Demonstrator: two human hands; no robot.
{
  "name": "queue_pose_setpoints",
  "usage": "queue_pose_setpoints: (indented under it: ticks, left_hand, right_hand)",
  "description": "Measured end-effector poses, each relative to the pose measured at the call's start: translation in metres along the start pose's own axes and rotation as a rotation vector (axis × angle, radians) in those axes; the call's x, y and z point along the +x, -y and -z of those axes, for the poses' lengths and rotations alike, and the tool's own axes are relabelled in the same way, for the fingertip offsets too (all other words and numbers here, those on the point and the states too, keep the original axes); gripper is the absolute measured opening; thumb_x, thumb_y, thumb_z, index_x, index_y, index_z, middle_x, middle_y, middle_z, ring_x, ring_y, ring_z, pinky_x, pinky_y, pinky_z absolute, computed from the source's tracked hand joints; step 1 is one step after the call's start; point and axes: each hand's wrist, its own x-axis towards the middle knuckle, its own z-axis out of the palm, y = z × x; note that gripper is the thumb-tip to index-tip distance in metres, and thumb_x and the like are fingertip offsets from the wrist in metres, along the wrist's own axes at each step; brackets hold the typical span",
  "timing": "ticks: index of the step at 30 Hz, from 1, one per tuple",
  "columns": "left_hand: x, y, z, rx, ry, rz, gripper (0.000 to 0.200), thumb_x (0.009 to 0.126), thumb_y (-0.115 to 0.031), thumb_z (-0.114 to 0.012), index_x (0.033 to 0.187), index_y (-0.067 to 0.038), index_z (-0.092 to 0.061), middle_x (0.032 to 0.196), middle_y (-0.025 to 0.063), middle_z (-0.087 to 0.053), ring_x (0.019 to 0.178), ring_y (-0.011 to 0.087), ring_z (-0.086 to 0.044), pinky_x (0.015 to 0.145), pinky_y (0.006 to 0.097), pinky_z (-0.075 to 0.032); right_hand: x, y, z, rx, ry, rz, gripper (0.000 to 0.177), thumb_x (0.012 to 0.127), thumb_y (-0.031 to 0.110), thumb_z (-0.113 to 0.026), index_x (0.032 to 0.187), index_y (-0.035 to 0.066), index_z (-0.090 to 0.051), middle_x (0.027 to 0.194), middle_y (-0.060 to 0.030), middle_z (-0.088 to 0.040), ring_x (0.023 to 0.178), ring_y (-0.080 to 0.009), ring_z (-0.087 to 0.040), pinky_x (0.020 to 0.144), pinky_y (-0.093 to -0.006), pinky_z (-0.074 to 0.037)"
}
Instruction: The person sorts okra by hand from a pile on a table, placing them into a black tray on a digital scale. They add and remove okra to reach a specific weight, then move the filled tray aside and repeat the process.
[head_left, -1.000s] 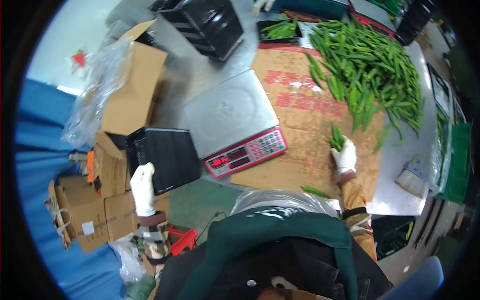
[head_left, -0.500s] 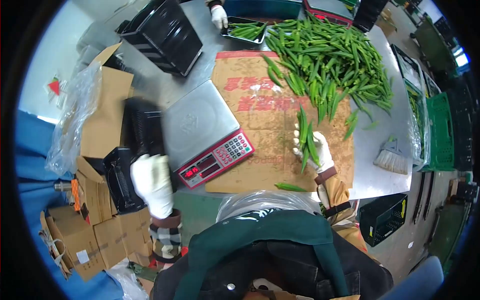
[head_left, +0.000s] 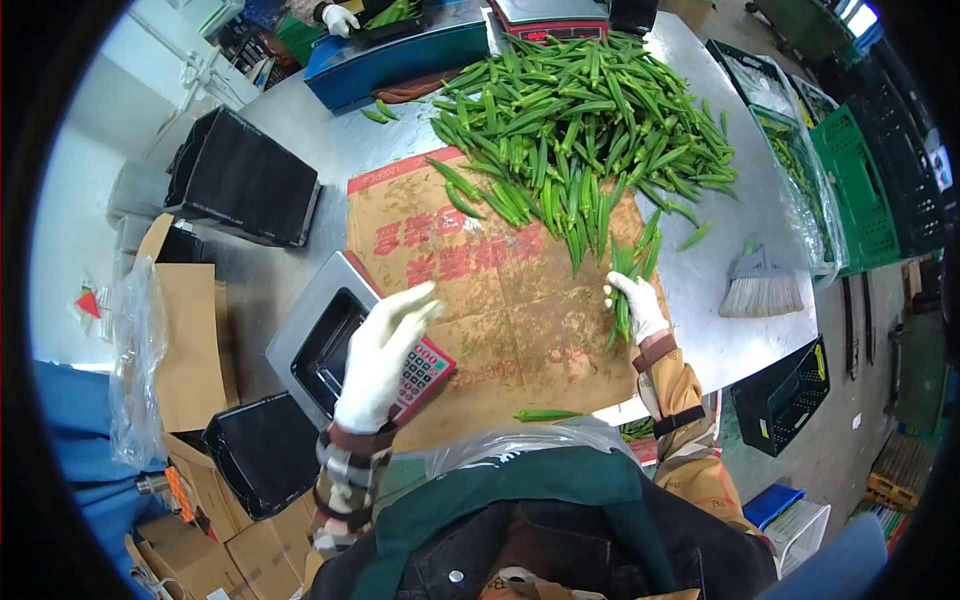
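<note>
Curling gloved fingers [head_left: 622,292] of the right hand [head_left: 638,310] round a few okra pods [head_left: 628,262], clasping them near the lower ends, long axes pointing up and away from the palm toward the pile [head_left: 580,110]. Holding that bunch at the pile's near fringe, on the right side of the cardboard [head_left: 480,265], well apart from the tray [head_left: 322,352]. Spreading the left hand [head_left: 385,345] wide, fingers [head_left: 410,305] loosely apart and gripping nothing, hovering above the keypad of the scale [head_left: 428,368] and the right rim of that black tray sitting on the pan. Placing the left hand nearer the tray and the right nearer the pods, with bare cardboard lying between the two. Leaving one stray pod [head_left: 545,414] crosswise at the cardboard's near edge, close to the body.

Covering much of a steel table [head_left: 330,130] with the flattened cardboard, red print facing away, and heaping green okra across the far half. Resting a brush [head_left: 760,290] on the steel just right of the right hand. Stacking more trays [head_left: 245,180] at the far left, near an open carton [head_left: 190,330] and a clear bag [head_left: 135,340], with a spare tray [head_left: 262,450] lower down by the left sleeve. Lining the right side with green crates [head_left: 870,170]. Glimpsing a co-worker's hand [head_left: 340,18] at the far end, over a blue bin [head_left: 400,55] beside a second scale [head_left: 560,12].
</note>
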Motion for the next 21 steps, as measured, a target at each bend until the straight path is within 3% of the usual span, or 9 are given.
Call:
queue_pose_setpoints:
  ticks: [3, 5, 8, 12, 14, 15, 17, 18, 21]
  left_hand:
    - [0.080, 0.012, -0.054, -0.204, 0.195, 0.071, 0.042, 0.104, -0.025, -0.051, 0.138, 0.000, -0.051, 0.126, 0.0113, -0.065, 0.115, 0.0197, -0.062, 0.102, 0.0342, -0.046]
    - [0.144, 0.054, -0.088, -0.481, 0.334, 0.154, 0.042, 0.103, -0.027, -0.054, 0.138, -0.003, -0.052, 0.127, 0.0102, -0.064, 0.113, 0.0208, -0.063, 0.099, 0.0366, -0.048]
    - [0.220, 0.095, -0.146, -0.588, 0.388, 0.236, 0.037, 0.101, -0.025, -0.056, 0.133, -0.006, -0.054, 0.124, 0.0080, -0.065, 0.110, 0.0200, -0.064, 0.097, 0.0374, -0.049]
    - [0.304, 0.148, -0.212, 0.117, 0.089, 0.020, 0.053, 0.090, -0.029, -0.071, 0.132, 0.001, -0.056, 0.121, 0.0125, -0.067, 0.107, 0.0252, -0.064, 0.092, 0.0357, -0.050]
    - [0.301, 0.120, -0.222, 0.514, 0.050, 0.047, 0.049, 0.087, -0.029, -0.074, 0.122, 0.004, -0.062, 0.112, 0.0170, -0.070, 0.102, 0.0267, -0.066, 0.090, 0.0332, -0.051]
    - [0.300, 0.120, -0.224, 0.470, 0.065, 0.051, 0.048, 0.086, -0.028, -0.074, 0.121, 0.004, -0.063, 0.110, 0.0171, -0.070, 0.100, 0.0266, -0.066, 0.089, 0.0334, -0.051]
    - [0.297, 0.121, -0.226, 0.382, 0.094, 0.063, 0.047, 0.086, -0.028, -0.074, 0.118, 0.004, -0.063, 0.106, 0.0172, -0.071, 0.096, 0.0265, -0.067, 0.087, 0.0337, -0.052]
    - [0.297, 0.131, -0.219, 0.363, 0.204, -0.016, 0.042, 0.087, -0.024, -0.073, 0.116, 0.005, -0.063, 0.100, 0.0150, -0.072, 0.093, 0.0235, -0.067, 0.084, 0.0325, -0.052]
    - [0.270, 0.139, -0.186, -0.170, 0.443, 0.249, 0.034, 0.093, -0.016, -0.067, 0.121, 0.003, -0.062, 0.104, 0.0076, -0.069, 0.094, 0.0143, -0.065, 0.084, 0.0294, -0.052]
  right_hand:
    - [0.045, 0.016, 0.011, -0.025, -0.131, 0.034, 0.024, 0.087, 0.007, -0.073, 0.107, 0.001, -0.062, 0.091, -0.0063, -0.069, 0.074, -0.0150, -0.069, 0.054, -0.0270, -0.053]
    - [0.076, 0.024, 0.011, -0.048, -0.200, 0.092, 0.027, 0.087, 0.008, -0.074, 0.109, 0.002, -0.061, 0.090, -0.0058, -0.069, 0.074, -0.0148, -0.069, 0.053, -0.0267, -0.052]
    - [0.115, 0.039, -0.003, -0.197, -0.225, 0.187, 0.034, 0.084, 0.010, -0.075, 0.115, 0.003, -0.061, 0.087, -0.0043, -0.069, 0.072, -0.0130, -0.066, 0.054, -0.0271, -0.051]
    - [0.145, 0.042, -0.031, -0.374, -0.226, 0.275, 0.040, 0.080, 0.006, -0.079, 0.116, 0.001, -0.063, 0.094, -0.0081, -0.073, 0.075, -0.0168, -0.067, 0.066, -0.0303, -0.055]
    - [0.153, 0.030, -0.042, -0.458, -0.200, 0.367, 0.042, 0.076, 0.003, -0.082, 0.113, -0.001, -0.064, 0.099, -0.0115, -0.074, 0.080, -0.0182, -0.069, 0.073, -0.0319, -0.056]
    - [0.153, 0.022, -0.047, -0.347, -0.164, 0.381, 0.038, 0.077, 0.005, -0.081, 0.110, -0.002, -0.065, 0.096, -0.0100, -0.074, 0.079, -0.0191, -0.069, 0.072, -0.0321, -0.056]
    - [0.154, 0.010, -0.049, -0.149, -0.042, 0.055, 0.035, 0.079, 0.008, -0.081, 0.109, -0.001, -0.065, 0.092, -0.0085, -0.072, 0.073, -0.0182, -0.068, 0.066, -0.0310, -0.056]
    - [0.139, 0.014, -0.052, -0.070, 0.025, -0.010, 0.034, 0.081, 0.009, -0.081, 0.110, 0.001, -0.065, 0.089, -0.0071, -0.071, 0.067, -0.0161, -0.066, 0.059, -0.0291, -0.054]
    - [0.092, 0.014, -0.049, -0.067, 0.120, -0.099, 0.023, 0.083, 0.009, -0.080, 0.103, 0.004, -0.071, 0.089, -0.0044, -0.072, 0.065, -0.0129, -0.064, 0.056, -0.0266, -0.051]
